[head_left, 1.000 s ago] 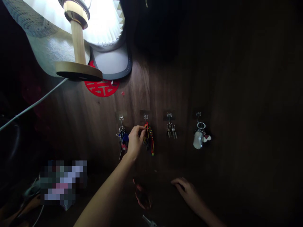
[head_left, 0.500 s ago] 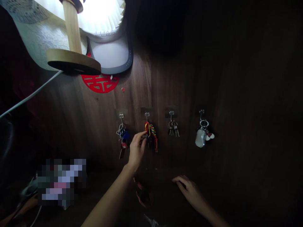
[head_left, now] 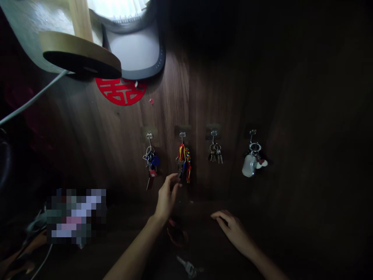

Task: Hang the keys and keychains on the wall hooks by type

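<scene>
My left hand [head_left: 168,194] is just below a bunch of keys [head_left: 180,168] with a red, yellow and green braided cord. The bunch hangs from the second wall hook [head_left: 182,134]. Thumb and fingers are apart, and nothing shows between them; whether a fingertip touches the lowest key is unclear. My right hand [head_left: 231,227] hovers lower and to the right, away from the hooks, its fingers loosely bent, thumb apart, holding nothing visible. Under the hands lie a silvery key [head_left: 189,267] and a dark reddish object [head_left: 177,235] too dim to name.
Left of the braided cord hangs a bunch of keys with a blue tag [head_left: 155,160]. To its right are small keys [head_left: 215,153] and a key ring with a clear pendant [head_left: 249,165]. A lamp base [head_left: 81,54], caps [head_left: 135,58] and a red paper cutout [head_left: 122,93] are above.
My left hand has moved down off the braided cord and its keys, which now hang in fuller view. My right hand keeps nearly the same pose. The view has shifted slightly.
</scene>
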Demonstrator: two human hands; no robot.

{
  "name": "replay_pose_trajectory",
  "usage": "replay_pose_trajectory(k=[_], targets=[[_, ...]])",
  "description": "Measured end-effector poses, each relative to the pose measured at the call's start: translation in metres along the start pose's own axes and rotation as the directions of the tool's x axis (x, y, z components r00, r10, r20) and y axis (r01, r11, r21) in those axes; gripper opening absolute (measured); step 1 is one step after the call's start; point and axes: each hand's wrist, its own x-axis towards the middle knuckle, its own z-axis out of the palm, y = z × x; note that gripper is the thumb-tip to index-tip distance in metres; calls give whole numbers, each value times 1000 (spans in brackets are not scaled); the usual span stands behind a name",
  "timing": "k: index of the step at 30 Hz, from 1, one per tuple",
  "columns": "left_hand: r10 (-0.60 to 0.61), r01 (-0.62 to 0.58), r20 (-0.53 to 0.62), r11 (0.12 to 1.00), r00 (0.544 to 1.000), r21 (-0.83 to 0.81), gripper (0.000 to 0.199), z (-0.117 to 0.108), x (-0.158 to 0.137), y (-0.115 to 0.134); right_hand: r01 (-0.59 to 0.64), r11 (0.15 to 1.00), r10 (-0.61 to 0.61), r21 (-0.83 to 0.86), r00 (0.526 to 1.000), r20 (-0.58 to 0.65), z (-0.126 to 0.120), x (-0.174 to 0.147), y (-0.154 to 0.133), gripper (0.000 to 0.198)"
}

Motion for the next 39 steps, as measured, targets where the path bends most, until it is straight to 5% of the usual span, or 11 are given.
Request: replay_pose_trajectory(k=[16,28,39], targets=[[-200,152,194,960,960,233,23,-66,-67,-26,-13,1000,13,11,1000,26,0,1,-2,23],[-49,-167,481,904,875,395,39,-53,-89,-30,-9,1000,8,20,1000,16,2,0,-1,23],[-101,-196,492,834,865,516,19,-56,-92,-21,-20,1000,20,4,999,25,3,0,-1,24]])
